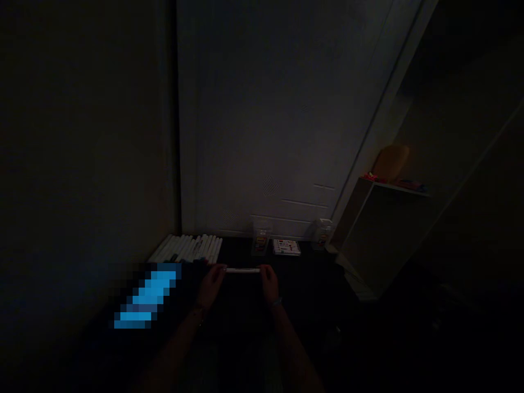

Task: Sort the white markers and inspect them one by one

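A white marker pen (243,270) is stretched level between my two hands above a dark tabletop. My left hand (212,282) pinches its left end, and my right hand (269,283) pinches its right end. To the left, beyond my left hand, several white marker pens (192,248) lie side by side in a row. Behind the held pen stands a clear pouch or case (261,240) with a coloured label. Beside it lies a flat pack of markers (286,247) with a printed front. The dim light hides fine detail on the fingers.
A lit blue screen (149,295), pixelated, lies left of my left arm. Another clear container (322,234) stands at the back right. A pale panel (266,136) rises behind the table. At right is a box-like cabinet (376,234) with an orange rounded object (392,162) on top.
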`<state>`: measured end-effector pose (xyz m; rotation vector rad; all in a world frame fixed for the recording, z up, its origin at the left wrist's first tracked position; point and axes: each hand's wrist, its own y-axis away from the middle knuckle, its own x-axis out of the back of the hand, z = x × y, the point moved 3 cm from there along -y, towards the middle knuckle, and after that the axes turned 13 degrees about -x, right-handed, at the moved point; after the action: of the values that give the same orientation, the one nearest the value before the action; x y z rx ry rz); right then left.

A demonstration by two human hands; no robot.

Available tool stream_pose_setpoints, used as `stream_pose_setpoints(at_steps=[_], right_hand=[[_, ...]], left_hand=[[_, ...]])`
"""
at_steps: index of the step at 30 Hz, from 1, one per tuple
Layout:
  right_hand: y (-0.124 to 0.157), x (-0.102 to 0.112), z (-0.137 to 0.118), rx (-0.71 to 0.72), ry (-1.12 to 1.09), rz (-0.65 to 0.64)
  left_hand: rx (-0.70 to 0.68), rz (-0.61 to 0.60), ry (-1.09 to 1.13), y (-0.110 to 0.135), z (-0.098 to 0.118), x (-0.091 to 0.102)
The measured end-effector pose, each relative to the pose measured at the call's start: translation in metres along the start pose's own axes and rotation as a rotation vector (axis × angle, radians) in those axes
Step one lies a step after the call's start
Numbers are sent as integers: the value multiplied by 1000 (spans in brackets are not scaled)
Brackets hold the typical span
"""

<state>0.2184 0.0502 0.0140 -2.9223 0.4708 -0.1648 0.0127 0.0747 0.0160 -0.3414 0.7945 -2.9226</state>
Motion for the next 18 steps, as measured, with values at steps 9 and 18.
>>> stream_pose_setpoints(at_steps=[9,18], right_hand=[[-2,-2,3,-26,-61,-6],[-1,-1,5,-43,12,72]], left_hand=[[18,-38,15,-1,0,0],[26,-82,60,1,-1,-4]])
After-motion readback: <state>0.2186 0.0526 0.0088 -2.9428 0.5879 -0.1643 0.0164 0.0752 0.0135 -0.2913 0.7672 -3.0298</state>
